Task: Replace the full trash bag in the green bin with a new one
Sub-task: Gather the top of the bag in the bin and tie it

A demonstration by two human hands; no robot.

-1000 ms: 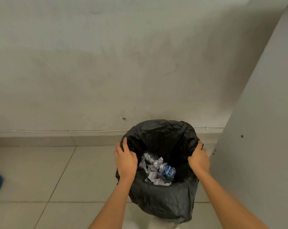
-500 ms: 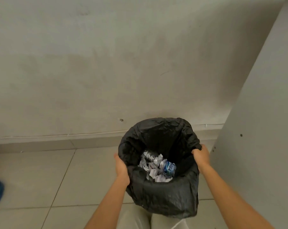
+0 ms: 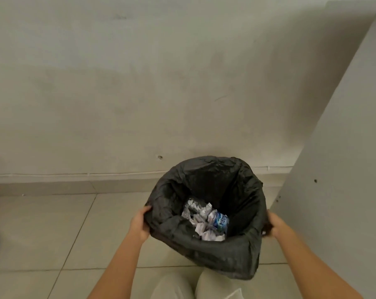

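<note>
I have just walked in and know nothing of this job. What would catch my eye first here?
The black trash bag low in the middle, its mouth wide open, draped over a bin that it hides. Inside lie crumpled papers and a plastic bottle with a blue label. The left hand and right hand grip the bag's edge on either side, by the grey wall.

Green bin hidden under black bag (image 3: 215, 251).
</note>
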